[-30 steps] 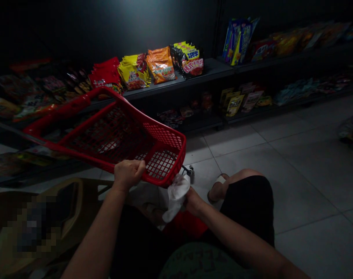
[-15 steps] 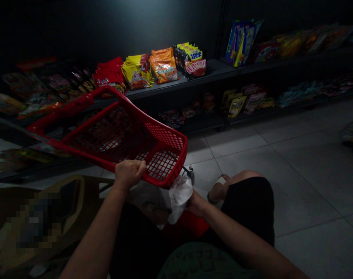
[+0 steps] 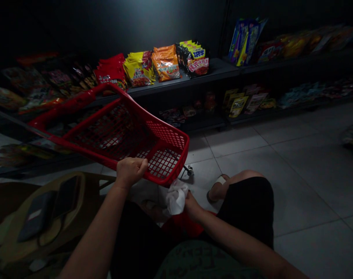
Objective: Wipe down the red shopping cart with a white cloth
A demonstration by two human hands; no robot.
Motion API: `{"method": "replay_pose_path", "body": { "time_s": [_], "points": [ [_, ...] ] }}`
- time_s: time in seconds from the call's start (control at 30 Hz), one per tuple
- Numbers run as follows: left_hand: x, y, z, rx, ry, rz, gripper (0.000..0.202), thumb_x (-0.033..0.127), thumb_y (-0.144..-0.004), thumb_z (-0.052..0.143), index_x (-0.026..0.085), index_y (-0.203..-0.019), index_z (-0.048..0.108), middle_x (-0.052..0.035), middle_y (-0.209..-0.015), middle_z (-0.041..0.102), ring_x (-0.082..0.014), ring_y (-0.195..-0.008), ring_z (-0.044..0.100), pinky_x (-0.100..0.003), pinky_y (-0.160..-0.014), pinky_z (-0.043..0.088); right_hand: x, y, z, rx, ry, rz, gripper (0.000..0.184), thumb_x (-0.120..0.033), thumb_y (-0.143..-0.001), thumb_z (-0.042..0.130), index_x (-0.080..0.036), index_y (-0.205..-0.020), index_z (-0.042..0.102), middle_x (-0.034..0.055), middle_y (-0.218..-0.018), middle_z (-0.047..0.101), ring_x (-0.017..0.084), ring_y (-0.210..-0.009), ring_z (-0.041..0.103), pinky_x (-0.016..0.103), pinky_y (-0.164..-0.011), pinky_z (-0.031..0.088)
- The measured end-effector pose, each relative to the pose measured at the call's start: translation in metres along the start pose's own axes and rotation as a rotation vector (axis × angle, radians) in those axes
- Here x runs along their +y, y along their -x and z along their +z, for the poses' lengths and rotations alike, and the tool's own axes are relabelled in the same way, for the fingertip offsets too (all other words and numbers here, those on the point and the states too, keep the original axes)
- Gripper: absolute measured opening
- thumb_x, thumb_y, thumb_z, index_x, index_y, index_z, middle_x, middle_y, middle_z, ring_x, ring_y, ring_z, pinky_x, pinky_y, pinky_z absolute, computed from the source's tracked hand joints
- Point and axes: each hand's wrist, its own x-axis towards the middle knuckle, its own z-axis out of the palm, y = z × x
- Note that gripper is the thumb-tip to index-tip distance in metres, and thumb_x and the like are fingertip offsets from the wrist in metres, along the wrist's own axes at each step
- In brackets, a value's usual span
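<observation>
A red plastic shopping basket (image 3: 164,135) is tilted up in front of me, its open side facing me. My left hand (image 3: 130,171) is closed around its near rim. My right hand (image 3: 191,205) is closed on a crumpled white cloth (image 3: 175,197), which is pressed against the basket's lower corner, just under the rim. I sit with black shorts and a bent knee (image 3: 246,193) below the hands.
Dark store shelves (image 3: 217,69) with snack bags (image 3: 164,64) run along the far wall. A wooden stool (image 3: 48,217) with dark flat devices on it stands at lower left. Grey floor tiles (image 3: 304,166) stretch to the right. A small caster wheel (image 3: 189,169) shows beside the basket.
The white cloth and my right hand moved down and slightly left under the basket's corner. The basket and my left hand stayed almost in place.
</observation>
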Motion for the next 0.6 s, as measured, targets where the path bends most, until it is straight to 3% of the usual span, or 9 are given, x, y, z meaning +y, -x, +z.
{"method": "replay_pose_path", "body": {
  "time_s": [0.17, 0.23, 0.4, 0.6],
  "points": [
    [0.001, -0.002, 0.002, 0.004, -0.007, -0.007, 0.053, 0.041, -0.095, 0.034, 0.020, -0.062, 0.069, -0.0061, -0.075, 0.076, -0.0213, -0.073, 0.068, -0.031, -0.063, 0.034, -0.006, 0.008, 0.017, 0.004, -0.278, 0.128, 0.049, -0.059, -0.072, 0.071, -0.025, -0.107, 0.065, 0.0051, -0.105, 0.072, 0.023, -0.097, 0.067, 0.037, -0.092, 0.051],
    [0.001, -0.002, 0.001, 0.007, 0.001, -0.008, 0.053, 0.041, -0.095, 0.034, 0.021, -0.060, 0.067, -0.0054, -0.074, 0.076, -0.0207, -0.073, 0.068, -0.030, -0.063, 0.034, -0.008, 0.006, 0.012, 0.034, -0.262, 0.145, 0.048, -0.056, -0.069, 0.073, -0.023, -0.103, 0.066, 0.0044, -0.098, 0.072, 0.021, -0.089, 0.067, 0.036, -0.087, 0.052],
    [0.004, 0.000, -0.003, 0.002, 0.015, 0.001, 0.052, 0.039, -0.094, 0.035, 0.019, -0.055, 0.063, -0.0055, -0.069, 0.074, -0.0192, -0.069, 0.067, -0.029, -0.061, 0.033, -0.017, -0.019, -0.002, 0.169, -0.258, -0.014, 0.037, -0.051, -0.069, 0.070, -0.023, -0.093, 0.064, 0.0009, -0.089, 0.071, 0.018, -0.082, 0.064, 0.030, -0.080, 0.052],
    [0.006, -0.001, -0.004, 0.015, 0.018, 0.008, 0.051, 0.039, -0.094, 0.035, 0.020, -0.057, 0.065, -0.0050, -0.071, 0.075, -0.0204, -0.070, 0.067, -0.030, -0.062, 0.033, -0.022, -0.035, -0.006, 0.082, -0.159, 0.053, 0.039, -0.054, -0.074, 0.065, -0.022, -0.097, 0.064, 0.0031, -0.089, 0.072, 0.022, -0.087, 0.066, 0.033, -0.077, 0.053]
  ]
}}
